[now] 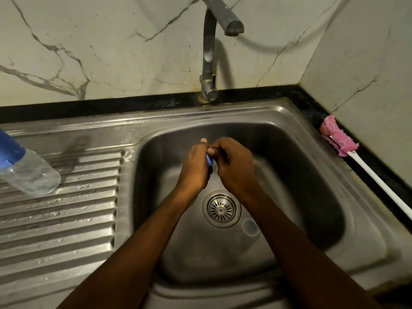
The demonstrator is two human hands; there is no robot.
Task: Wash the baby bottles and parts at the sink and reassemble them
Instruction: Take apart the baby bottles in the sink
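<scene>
dim warm light, wide-angle bending, soft edges.

Both my forearms reach forward and converge, bare to the elbow; my left hand [194,168] is curled with its back toward me, thumb tip poking up at the top; my right hand [234,162] faces it, fingers bent inward, fingertips meeting the left's; the two hands touch at the knuckles.

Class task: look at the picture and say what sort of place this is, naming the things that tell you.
Most likely a home kitchen sink area: a steel sink with a ribbed drainboard, a tap against a marble-look wall, and a pink brush on the dark counter.
</scene>
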